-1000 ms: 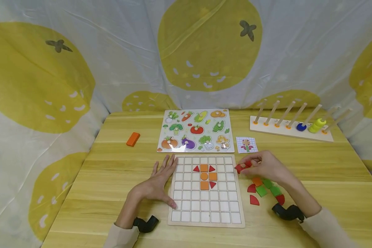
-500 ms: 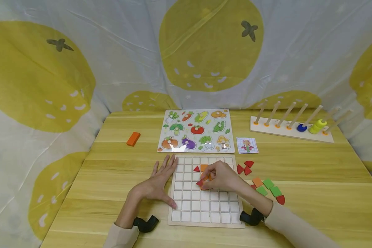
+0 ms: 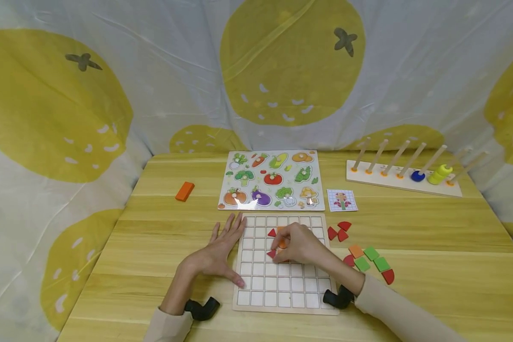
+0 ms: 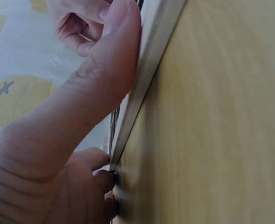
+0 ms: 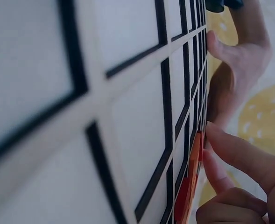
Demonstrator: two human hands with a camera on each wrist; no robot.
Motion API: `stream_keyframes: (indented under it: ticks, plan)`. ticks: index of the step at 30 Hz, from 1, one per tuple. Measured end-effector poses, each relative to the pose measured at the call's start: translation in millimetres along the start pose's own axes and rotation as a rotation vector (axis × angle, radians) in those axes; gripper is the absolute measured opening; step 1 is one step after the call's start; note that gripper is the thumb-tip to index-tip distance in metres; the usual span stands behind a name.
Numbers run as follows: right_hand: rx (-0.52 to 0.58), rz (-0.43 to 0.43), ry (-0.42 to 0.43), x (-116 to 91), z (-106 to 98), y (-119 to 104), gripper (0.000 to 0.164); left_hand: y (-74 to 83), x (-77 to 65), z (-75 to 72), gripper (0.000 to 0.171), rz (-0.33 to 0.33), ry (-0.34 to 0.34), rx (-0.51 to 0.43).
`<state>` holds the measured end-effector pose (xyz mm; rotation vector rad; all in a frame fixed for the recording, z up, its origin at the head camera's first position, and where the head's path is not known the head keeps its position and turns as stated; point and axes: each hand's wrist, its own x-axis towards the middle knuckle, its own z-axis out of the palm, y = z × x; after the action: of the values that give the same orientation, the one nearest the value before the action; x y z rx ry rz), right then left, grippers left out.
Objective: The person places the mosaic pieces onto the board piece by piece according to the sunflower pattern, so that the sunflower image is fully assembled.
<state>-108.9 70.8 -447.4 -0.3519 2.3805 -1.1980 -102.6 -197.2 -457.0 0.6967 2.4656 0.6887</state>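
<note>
A wooden grid board (image 3: 285, 311) lies in front of the person. My left hand (image 3: 213, 256) spreads along its left edge, thumb on the frame near the bottom and fingertips by the top corner. My right hand (image 3: 297, 244) is over the middle of the grid. Its thumb and index finger pinch a small red triangle (image 3: 271, 254) at a cell left of the centre column. Another red triangle (image 3: 271, 232) sits two rows higher. An orange circle (image 3: 283, 243) shows partly under the right hand, which hides other pieces. In the right wrist view, red and orange pieces (image 5: 183, 200) lie near the fingertips.
Right of the board lie loose red quarter-circles (image 3: 343, 235), several green squares (image 3: 371, 253) and an orange square (image 3: 356, 251). A small pattern card (image 3: 342, 200), a vegetable puzzle (image 3: 226, 202) and a peg rack (image 3: 403, 183) stand farther back. An orange block (image 3: 185, 192) is at left.
My right hand has left several red pieces on the table right of the board and brought a red triangle over the grid, now down at a cell. The left hand has stayed put.
</note>
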Motion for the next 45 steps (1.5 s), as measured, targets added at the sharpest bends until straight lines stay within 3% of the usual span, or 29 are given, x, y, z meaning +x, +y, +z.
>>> stream_keyframes:
  ticks: [7, 20, 25, 30, 34, 45]
  plan:
    - [0.003, -0.042, -0.036, 2, -1, 2, 0.012, 0.6, 0.7, -0.1, 0.154, -0.005, -0.002, 0.004]
    - [-0.018, -0.030, -0.018, 3, 0, 0, 0.012, 0.2, 0.8, -0.3, 0.155, -0.002, -0.003, 0.004]
    - [0.023, -0.026, -0.031, -2, -8, 2, 0.010, 0.5, 0.9, -0.3, 0.154, -0.005, -0.005, 0.003]
    - [0.078, -0.040, -0.006, -13, -30, 12, 0.013, 0.7, 0.4, -0.3, 0.154, 0.006, -0.003, -0.008]
    - [0.062, -0.066, 0.021, -24, -54, 26, 0.019, 0.6, 0.2, -0.7, 0.154, -0.002, -0.006, -0.002]
    - [0.087, 0.038, 0.068, -59, -114, 77, 0.029, 2.0, 0.6, -1.4, 0.154, -0.013, -0.007, -0.001]
